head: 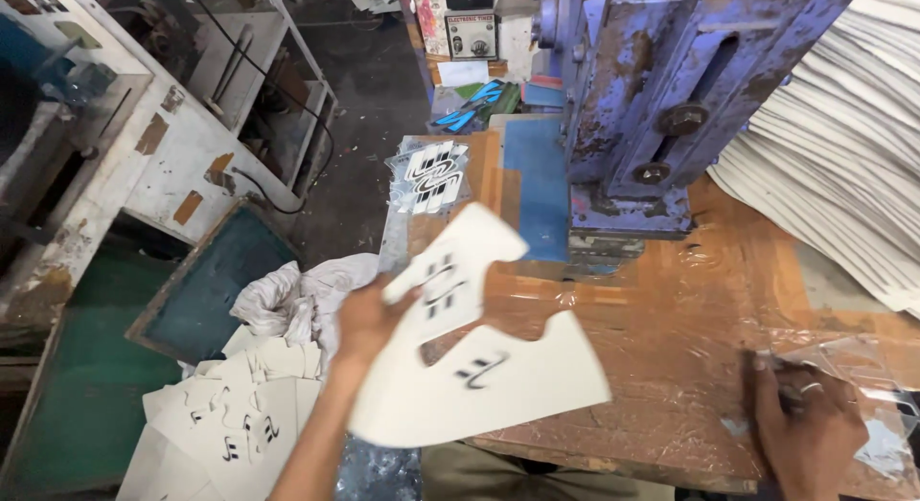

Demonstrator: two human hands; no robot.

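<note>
Head view, starting nearest: the left hand [362, 321] is pinching a white die-cut sheet [479, 367] at its left edge, fingers closed on it, lifting it over the front edge of the counter [671, 309] at lower centre of the frame. The sheet is looking thin and light, stiff enough to be holding its shape flat in the air, though a piece like this would probably flex or crease if gripped hard; its black printed marks are blurring. Its plain outer margin seems the safest place to hold, away from the narrow necks of the cut-out. At lower right, the right hand [803, 426] is pressing on a clear plastic film [862, 386] lying on the counter, fingers curled on it; I cannot tell whether it is actually gripping the film. At lower left, a heap of similar white cut pieces [230, 420] is lying beside crumpled cloth [297, 295]. Farther back, a blue press machine [661, 89] is standing on the counter, and a tall stack of white sheets [843, 137] is filling the upper right.
</note>
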